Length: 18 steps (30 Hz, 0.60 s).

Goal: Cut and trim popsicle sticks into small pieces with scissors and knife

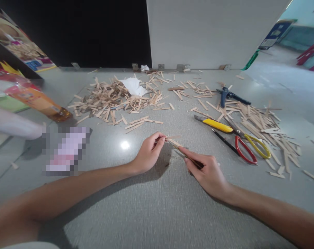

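Observation:
My left hand (149, 152) is closed in a pinch on a small thin wooden stick (174, 137), whose pale end sticks out to the right of the fingertips. Wrapped round a slim pair of tweezers (176, 146), my right hand (208, 173) holds their tips against or very near the stick, close to the left fingertips. Both hands are a little above the grey surface (136, 214). The small piece at the fingertips is partly hidden.
A heap of cut wooden sticks (105, 100) lies behind, with white paper (134, 86). At right are a yellow cutter knife (216, 125), red-and-yellow-handled scissors (246, 148), a black pen (225, 142), a dark clamp-like tool (225, 97) and more sticks (260, 121). A bottle (42, 102) lies left.

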{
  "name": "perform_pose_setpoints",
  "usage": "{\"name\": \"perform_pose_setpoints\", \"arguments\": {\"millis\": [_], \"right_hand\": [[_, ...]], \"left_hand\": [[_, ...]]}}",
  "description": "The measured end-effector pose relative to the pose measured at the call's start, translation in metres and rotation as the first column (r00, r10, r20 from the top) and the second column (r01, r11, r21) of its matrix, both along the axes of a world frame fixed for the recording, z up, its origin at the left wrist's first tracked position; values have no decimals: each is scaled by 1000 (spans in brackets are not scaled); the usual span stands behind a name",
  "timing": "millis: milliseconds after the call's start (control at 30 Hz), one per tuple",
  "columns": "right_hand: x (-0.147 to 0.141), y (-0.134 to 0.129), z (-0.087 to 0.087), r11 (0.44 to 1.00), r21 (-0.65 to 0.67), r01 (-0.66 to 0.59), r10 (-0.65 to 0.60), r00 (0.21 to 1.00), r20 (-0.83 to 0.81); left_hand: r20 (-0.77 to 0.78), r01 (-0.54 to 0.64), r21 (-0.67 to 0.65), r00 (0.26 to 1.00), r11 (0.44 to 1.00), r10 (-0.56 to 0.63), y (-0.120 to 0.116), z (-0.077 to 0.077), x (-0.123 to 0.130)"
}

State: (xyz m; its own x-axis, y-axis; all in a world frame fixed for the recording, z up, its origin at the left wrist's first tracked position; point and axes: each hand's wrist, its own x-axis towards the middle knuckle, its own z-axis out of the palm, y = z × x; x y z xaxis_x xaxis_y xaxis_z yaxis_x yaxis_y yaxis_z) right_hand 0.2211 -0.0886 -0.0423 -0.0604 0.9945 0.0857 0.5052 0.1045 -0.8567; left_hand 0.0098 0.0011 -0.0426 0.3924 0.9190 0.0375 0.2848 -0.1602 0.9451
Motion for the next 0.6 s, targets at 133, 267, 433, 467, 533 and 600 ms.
{"name": "perform_pose_setpoints", "arguments": {"millis": [133,267,433,467,533,600], "right_hand": [[0,0,0,1000,14,-5,5,1000,11],[0,1,1,1000,19,-7,7,1000,10],[0,1,1,1000,2,-5,5,1000,0],[0,2,1,1000,-2,-4,4,1000,-4],[-1,2,1,1000,-8,-2,2,1000,-9],[-1,1,1,1000,-16,1,-1,1000,-14]], "left_hand": [[-11,16,0,1000,1000,-16,0,0,0],[-2,12,-14,1000,1000,-12,1,-1,1],[21,18,-49,1000,999,-18,0,-3,1],[28,18,-56,999,998,-17,0,-3,1],[43,20,-70,999,997,-17,0,-3,1],[54,20,-75,998,997,-16,1,-3,1]]}}
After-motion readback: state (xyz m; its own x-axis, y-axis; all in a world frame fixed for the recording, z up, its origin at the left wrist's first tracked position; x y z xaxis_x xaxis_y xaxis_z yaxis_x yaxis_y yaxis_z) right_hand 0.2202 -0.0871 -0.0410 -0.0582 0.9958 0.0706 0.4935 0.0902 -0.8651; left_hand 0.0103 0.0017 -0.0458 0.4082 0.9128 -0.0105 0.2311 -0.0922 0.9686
